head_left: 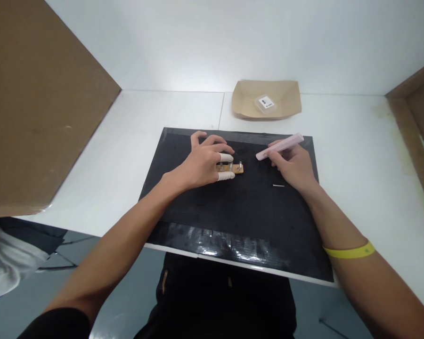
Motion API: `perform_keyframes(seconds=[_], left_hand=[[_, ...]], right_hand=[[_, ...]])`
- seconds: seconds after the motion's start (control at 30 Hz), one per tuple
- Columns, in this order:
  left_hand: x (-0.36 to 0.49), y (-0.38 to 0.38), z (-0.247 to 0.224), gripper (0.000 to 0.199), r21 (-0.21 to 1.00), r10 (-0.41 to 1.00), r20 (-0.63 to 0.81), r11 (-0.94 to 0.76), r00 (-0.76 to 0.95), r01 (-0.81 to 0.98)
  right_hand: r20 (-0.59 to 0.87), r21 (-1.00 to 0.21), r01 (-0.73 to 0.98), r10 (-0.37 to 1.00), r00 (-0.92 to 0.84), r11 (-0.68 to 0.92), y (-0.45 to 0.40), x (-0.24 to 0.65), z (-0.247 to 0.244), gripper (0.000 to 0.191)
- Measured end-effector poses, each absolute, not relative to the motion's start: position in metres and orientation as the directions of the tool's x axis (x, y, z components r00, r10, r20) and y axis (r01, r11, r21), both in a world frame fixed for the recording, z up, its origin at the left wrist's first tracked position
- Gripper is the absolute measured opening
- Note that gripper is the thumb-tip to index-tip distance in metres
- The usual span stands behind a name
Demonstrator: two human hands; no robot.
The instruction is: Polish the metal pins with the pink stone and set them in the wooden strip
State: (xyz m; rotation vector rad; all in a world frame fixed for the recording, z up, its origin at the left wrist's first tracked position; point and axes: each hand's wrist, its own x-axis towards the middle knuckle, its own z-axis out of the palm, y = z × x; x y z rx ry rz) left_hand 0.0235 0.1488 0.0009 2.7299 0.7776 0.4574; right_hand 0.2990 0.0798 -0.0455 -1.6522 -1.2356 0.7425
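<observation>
My left hand (209,161) has white coverings on its thumb and one finger. These two digits pinch a small yellowish strip (238,169) with clear parts on it, lying on the black mat. A small upright piece stands on the strip's right end; its left end is partly hidden by my hand. In my right hand (292,161) is a pale pink pen-like tool (281,146), its narrower end pointing left and down. Just below that hand, a thin metal pin (278,185) lies flat on the mat.
The black mat (233,212) covers the front middle of the white table (356,141). Behind it stands a brown paper tray (289,101) holding a small clear labelled case (265,104). Cardboard panels (38,108) rise at both sides. Part of another person's clothing (14,259) shows lower left.
</observation>
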Motion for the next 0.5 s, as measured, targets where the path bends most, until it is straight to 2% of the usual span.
perform_keyframes(seconds=[0.17, 0.4, 0.5], left_hand=[[0.0232, 0.1485, 0.0001, 0.017, 0.332, 0.553, 0.225, -0.817, 0.802, 0.471], [0.0224, 0.1477, -0.0002, 0.035, 0.323, 0.569, 0.235, -0.810, 0.788, 0.489], [0.0224, 0.1478, 0.0005, 0.028, 0.314, 0.553, 0.232, -0.821, 0.800, 0.477]], right_hand=[[0.058, -0.915, 0.397, 0.946, 0.318, -0.077, 0.0795, 0.2991, -0.0471, 0.033], [0.061, -0.906, 0.415, 0.948, 0.313, -0.078, 0.0800, 0.2996, -0.0467, 0.032], [0.055, -0.908, 0.410, 0.947, 0.317, -0.085, 0.0798, 0.2995, -0.0460, 0.031]])
